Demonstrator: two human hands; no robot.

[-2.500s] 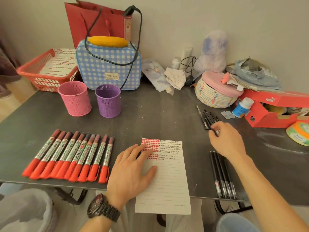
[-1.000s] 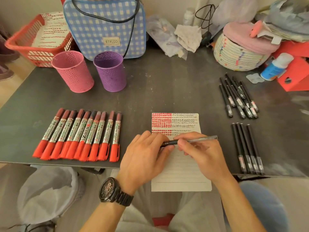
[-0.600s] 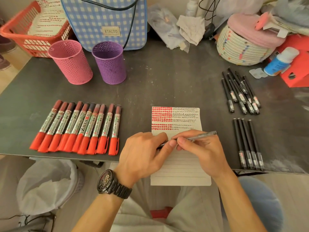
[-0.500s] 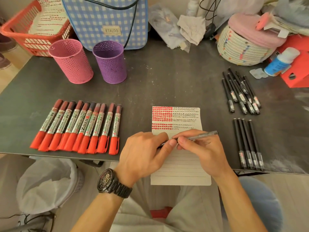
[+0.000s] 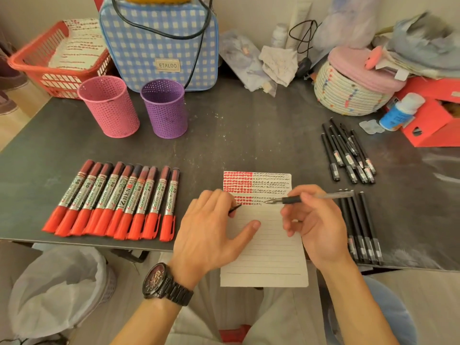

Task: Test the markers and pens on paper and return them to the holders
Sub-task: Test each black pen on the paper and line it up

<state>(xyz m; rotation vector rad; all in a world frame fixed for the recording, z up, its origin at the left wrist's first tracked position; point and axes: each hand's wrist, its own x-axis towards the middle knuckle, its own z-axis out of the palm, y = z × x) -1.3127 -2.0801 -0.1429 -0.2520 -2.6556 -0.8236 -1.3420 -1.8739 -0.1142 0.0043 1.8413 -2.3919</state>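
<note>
Table [image 5: 249, 135] laid out around the paper [image 5: 268, 247]
Markers [image 5: 112, 200] lie at nine o'clock from it, two holders [image 5: 109, 108] stand at eleven, loose pens [image 5: 348, 155] at two, a pen row [image 5: 361, 232] at three.

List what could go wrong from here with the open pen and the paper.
1. The paper overhangs the table at its near edge; if the left hand lifts, it may slip under the pen in the right hand.
2. The small black cap pinched in the left hand could drop off the table.
3. The black pens beside the right wrist lie at the edge and could be knocked off.
</note>
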